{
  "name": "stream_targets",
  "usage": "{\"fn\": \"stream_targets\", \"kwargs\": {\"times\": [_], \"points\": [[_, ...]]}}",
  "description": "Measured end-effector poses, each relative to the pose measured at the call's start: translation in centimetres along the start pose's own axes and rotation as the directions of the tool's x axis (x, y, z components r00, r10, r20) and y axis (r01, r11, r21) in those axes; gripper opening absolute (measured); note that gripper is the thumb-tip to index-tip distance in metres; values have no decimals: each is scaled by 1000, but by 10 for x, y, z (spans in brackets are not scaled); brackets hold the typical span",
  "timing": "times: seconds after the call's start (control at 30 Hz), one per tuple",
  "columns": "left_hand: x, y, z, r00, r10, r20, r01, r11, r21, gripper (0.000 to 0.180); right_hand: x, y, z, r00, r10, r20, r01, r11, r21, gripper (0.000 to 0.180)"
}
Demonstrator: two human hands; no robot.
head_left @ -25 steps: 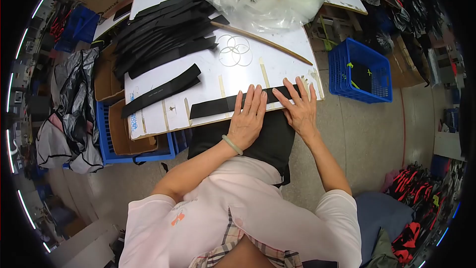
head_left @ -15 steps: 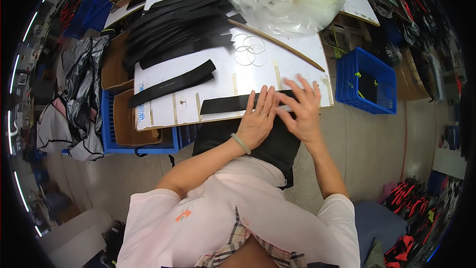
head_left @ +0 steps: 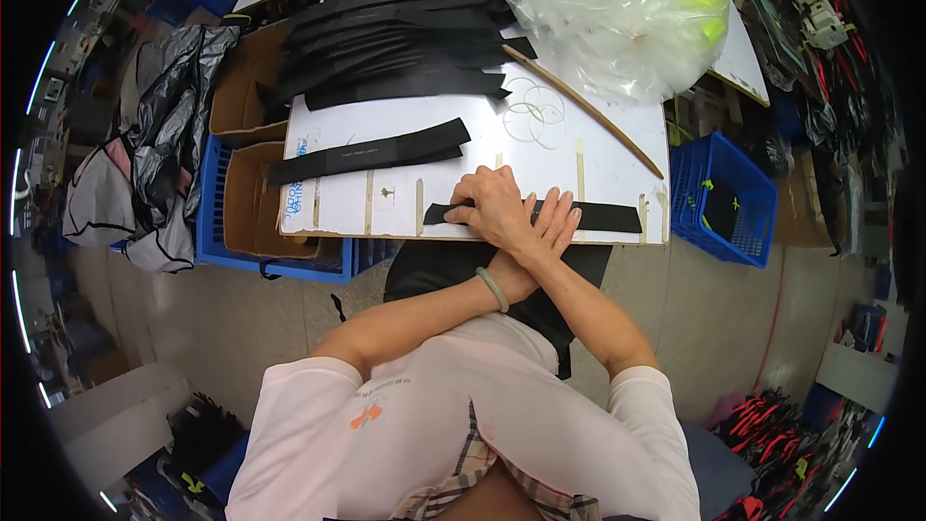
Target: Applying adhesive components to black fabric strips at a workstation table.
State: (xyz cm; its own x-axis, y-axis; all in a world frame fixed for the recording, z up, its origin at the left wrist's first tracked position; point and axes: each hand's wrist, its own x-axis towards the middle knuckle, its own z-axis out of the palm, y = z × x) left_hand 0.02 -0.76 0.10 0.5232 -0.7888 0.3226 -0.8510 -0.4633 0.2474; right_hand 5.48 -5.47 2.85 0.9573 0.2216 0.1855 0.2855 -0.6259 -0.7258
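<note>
A black fabric strip point(head_left: 610, 217) lies along the table's near edge. My left hand point(head_left: 552, 222) rests flat on the middle of it, fingers stretched out. Crossing over my left wrist, my right hand point(head_left: 490, 205) is at the strip's left end, its fingers curled and closed on the material there. Part of the strip is hidden under both hands. To the left lie a couple of folded black strips point(head_left: 371, 154), one with faint print. Behind them is a large pile of similar black strips point(head_left: 395, 43).
A wooden stick point(head_left: 588, 114) and several thin pale rings point(head_left: 533, 114) lie on the white table point(head_left: 328, 207). A clear plastic bag point(head_left: 617, 14) fills the back. Blue crates stand at the right point(head_left: 714, 150) and the left point(head_left: 333, 265), the left one holding cardboard boxes point(head_left: 265, 198).
My right hand has moved left, crossing over my left wrist to the strip's left end. My left hand stays flat on the strip. The view has shifted a little.
</note>
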Motion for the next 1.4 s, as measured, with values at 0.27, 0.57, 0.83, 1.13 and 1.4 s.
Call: {"fn": "stream_targets", "kwargs": {"times": [0.27, 0.57, 0.83, 1.13, 1.4], "points": [[7, -5, 4, 1000, 11, -20, -10, 999, 46, 56, 7, 1, -1, 998, 46, -41, -44, 998, 52, 16], [-10, -19, -4, 992, 111, -55, -122, 955, -270, 40, -12, -32, -66, 944, 322, 68, -290, 714, 638, 16], [-32, -111, -177, 950, -26, -310, 89, 977, 193, 40, -14, -33, -144, 889, 346, -300, -107, 793, 599, 12], [-75, -176, -110, 964, -254, -82, 264, 949, 172, 53, 144, 18, -11, 960, -252, -122, 215, 942, -258, 22], [-74, -184, -114, 935, -317, -161, 338, 933, 123, 48, 158, 14, 2, 906, -412, 96, 401, 764, -506, 21]]}}
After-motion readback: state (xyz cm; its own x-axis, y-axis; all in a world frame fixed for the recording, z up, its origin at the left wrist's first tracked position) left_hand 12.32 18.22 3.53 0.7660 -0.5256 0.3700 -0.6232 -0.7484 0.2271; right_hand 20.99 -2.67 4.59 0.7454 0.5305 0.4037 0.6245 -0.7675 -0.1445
